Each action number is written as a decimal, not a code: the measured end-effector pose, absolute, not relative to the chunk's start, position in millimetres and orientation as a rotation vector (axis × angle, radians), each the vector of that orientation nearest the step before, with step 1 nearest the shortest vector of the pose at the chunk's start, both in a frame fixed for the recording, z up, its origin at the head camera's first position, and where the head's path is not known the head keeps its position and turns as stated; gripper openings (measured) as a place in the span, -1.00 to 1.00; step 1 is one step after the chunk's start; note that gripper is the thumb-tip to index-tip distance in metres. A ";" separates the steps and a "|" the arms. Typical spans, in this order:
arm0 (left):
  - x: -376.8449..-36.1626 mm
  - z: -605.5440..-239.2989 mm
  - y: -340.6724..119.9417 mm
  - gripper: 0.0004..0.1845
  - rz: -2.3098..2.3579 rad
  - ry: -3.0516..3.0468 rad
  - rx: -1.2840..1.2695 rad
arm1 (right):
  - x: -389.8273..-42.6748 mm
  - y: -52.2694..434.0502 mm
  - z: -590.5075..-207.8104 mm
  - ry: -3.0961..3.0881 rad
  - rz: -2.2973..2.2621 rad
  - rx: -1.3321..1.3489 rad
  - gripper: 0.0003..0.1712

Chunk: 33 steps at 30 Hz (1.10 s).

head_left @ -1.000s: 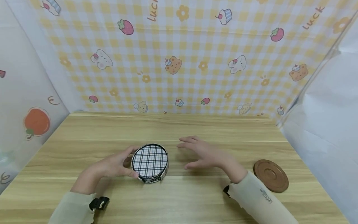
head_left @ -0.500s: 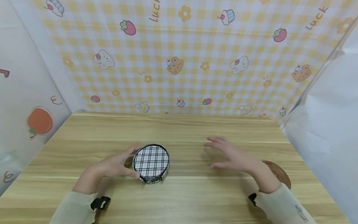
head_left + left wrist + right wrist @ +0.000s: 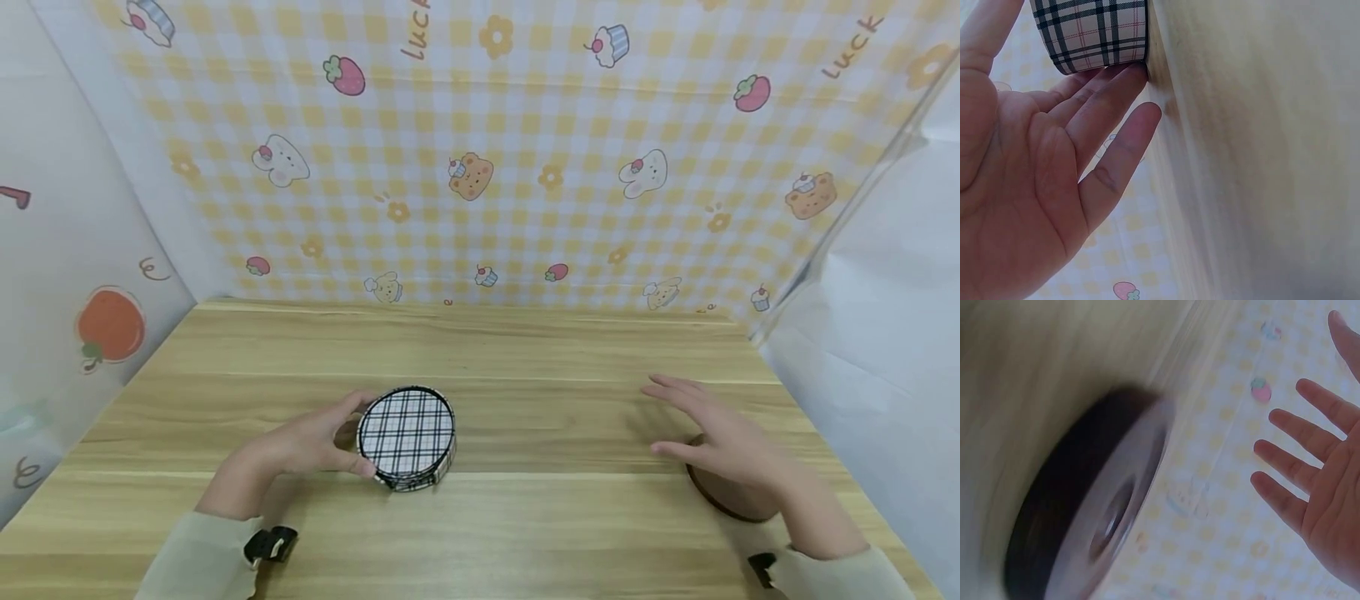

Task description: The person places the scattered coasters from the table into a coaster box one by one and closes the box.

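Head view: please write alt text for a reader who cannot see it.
A person's left hand holds a round black-and-white plaid box on a light wooden table, while the open right hand hovers over a round brown wooden disc.

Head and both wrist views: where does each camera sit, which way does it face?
Head: worn on the head, looks forward and down at the wooden table; shows both forearms, the left hand on the plaid round box, and the right hand above the brown disc.
Left wrist: at the left palm, looks along the fingers touching the box's side.
Right wrist: under the right hand, looks past its spread fingers at the blurred disc.
Shared: head and left wrist both show the box; head and right wrist both show the disc.
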<state>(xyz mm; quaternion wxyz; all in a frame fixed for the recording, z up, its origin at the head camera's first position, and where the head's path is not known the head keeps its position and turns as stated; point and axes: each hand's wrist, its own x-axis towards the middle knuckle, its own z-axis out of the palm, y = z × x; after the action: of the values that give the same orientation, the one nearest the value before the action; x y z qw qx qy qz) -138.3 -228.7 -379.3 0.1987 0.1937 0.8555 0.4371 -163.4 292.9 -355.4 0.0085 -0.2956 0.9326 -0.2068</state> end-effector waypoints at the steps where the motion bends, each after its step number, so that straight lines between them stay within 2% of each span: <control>1: -138.0 -379.5 -228.8 0.03 1.219 2.397 0.535 | -162.0 297.9 -355.1 2.928 -0.640 -0.909 -0.21; 17: -137.6 -379.0 -227.5 0.03 1.210 2.393 0.552 | -153.6 366.3 -371.4 2.940 -0.578 -0.733 -0.07; 26: -138.1 -376.4 -226.6 0.03 1.219 2.376 0.562 | -148.5 380.7 -392.4 2.946 -0.471 -0.778 -0.02; 33: -137.9 -376.3 -226.5 0.03 1.227 2.366 0.557 | -151.1 386.5 -399.9 3.013 -0.365 -0.914 0.04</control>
<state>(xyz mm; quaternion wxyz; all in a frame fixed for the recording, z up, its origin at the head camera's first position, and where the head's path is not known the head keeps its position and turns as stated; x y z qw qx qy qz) -137.9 -226.5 -376.3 0.2077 0.2002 0.8500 0.4408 -151.1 386.5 -399.9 -0.0140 -0.2883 0.9505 -0.1151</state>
